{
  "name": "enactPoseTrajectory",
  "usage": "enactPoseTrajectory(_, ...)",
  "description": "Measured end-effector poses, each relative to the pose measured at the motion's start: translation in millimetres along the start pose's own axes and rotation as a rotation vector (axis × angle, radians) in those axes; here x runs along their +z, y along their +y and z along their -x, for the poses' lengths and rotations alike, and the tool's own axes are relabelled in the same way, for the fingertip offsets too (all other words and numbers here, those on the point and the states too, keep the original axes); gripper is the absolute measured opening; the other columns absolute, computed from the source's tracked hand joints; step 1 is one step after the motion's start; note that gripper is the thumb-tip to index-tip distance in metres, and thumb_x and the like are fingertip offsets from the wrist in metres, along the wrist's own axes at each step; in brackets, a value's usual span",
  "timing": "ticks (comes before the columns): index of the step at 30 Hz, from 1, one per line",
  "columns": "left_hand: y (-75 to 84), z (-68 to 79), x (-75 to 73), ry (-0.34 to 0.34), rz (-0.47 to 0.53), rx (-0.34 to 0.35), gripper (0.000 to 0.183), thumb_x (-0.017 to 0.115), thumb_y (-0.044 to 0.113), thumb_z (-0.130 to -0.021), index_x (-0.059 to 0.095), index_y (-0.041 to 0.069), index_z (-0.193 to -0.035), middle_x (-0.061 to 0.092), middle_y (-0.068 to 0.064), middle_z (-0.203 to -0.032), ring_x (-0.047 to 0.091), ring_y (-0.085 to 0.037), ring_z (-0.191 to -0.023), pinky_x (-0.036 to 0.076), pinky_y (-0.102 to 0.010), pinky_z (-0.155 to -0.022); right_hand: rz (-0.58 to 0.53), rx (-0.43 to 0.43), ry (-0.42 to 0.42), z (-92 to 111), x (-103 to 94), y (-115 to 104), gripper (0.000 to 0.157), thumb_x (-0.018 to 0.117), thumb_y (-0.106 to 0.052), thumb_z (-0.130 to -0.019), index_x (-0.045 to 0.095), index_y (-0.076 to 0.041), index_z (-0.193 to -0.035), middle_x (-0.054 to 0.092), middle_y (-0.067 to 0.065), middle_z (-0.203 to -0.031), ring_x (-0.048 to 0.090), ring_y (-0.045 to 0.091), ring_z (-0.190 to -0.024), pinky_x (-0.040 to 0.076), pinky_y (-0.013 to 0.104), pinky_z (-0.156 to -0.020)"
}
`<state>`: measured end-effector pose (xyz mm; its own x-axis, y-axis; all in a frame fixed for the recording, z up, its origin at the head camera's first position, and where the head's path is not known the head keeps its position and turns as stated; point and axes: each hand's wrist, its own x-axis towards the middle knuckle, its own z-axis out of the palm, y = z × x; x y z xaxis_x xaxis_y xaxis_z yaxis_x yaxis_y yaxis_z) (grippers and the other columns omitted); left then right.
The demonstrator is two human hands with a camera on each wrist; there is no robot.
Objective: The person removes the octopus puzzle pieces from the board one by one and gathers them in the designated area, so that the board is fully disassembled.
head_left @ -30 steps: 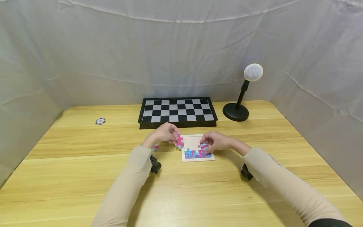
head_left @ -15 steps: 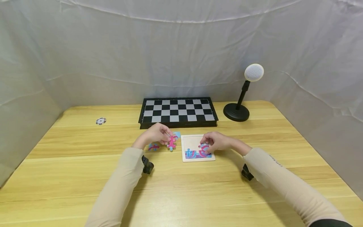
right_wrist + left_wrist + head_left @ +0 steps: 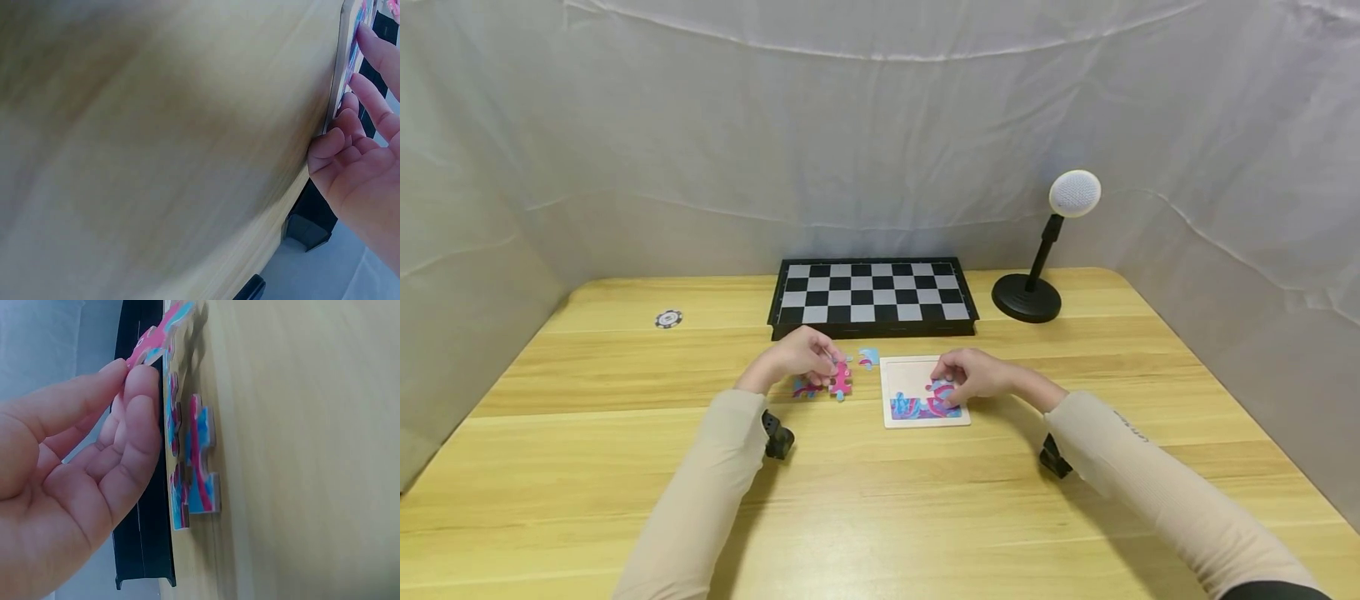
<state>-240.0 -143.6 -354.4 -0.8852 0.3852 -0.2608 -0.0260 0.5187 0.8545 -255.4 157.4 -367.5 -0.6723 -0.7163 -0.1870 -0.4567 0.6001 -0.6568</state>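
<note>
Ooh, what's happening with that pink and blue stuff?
Someone is putting together a jigsaw puzzle. Their left hand pinches a pink puzzle piece above the table, near some loose pieces. Their right hand touches the part inside the puzzle tray. Pieces fill the tray's near edge; much of its far part looks bare.

right wrist view: puzzle tray (image 3: 340, 65) cut off at top

the person's left sleeve (image 3: 688, 492) is beige, smooth and close-fitting, ending at the wrist. the right sleeve (image 3: 1165, 475) matches, with dark lettering (image 3: 1129, 427) too small for me to read and a black band (image 3: 1273, 590) at its upper end. one chunky black gadget (image 3: 778, 437) sits by the left cuff, another black gadget (image 3: 1055, 457) by the right.
</note>
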Motion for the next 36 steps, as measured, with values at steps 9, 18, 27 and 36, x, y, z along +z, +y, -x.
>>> enactPoseTrajectory(9,1.5,0.9,-0.1,0.025,-0.108,-0.048,0.01,0.059,-0.005,-0.079,0.064,-0.004,-0.088,0.062,-0.007,-0.068,0.056,-0.015,-0.055,0.049,-0.028,-0.056,-0.005,0.0,0.003,1.4,-0.1,-1.3,0.035,0.073,-0.011,-0.073,0.059,0.001,-0.102,0.049,0.004,-0.08,0.04,0.015,-0.067,0.034,0.024,-0.061)
enactPoseTrajectory(18,0.7,-1.7,1.9,0.046,-0.184,-0.07,0.01,0.062,-0.006,-0.075,0.065,-0.004,-0.084,0.062,-0.006,-0.064,0.054,-0.014,-0.052,0.046,-0.025,-0.051,-0.008,0.003,0.002,0.9,-0.7,-0.7,0.034,0.073,-0.011,-0.073,0.059,0.0,-0.102,0.049,0.004,-0.08,0.04,0.015,-0.068,0.034,0.024,-0.061)
enactPoseTrajectory(27,-0.4,-6.1,3.5,0.055,-0.217,-0.1,0.007,0.065,-0.004,-0.075,0.064,-0.003,-0.082,0.06,-0.005,-0.063,0.052,-0.012,-0.049,0.046,-0.023,-0.051,-0.003,-0.017,0.003,1.3,-1.0,-1.6,0.034,0.073,-0.011,-0.073,0.059,0.001,-0.102,0.049,0.004,-0.079,0.04,0.014,-0.066,0.034,0.023,-0.06)
enactPoseTrajectory(36,0.9,-6.2,3.5,0.101,-0.204,-0.098,0.005,0.064,0.001,-0.08,0.064,-0.003,-0.082,0.06,-0.007,-0.063,0.05,-0.012,-0.048,0.044,-0.022,-0.049,0.003,-0.006,0.004,0.5,-0.5,0.2,0.035,0.073,-0.011,-0.073,0.059,0.001,-0.102,0.049,0.004,-0.08,0.04,0.014,-0.067,0.034,0.023,-0.06)
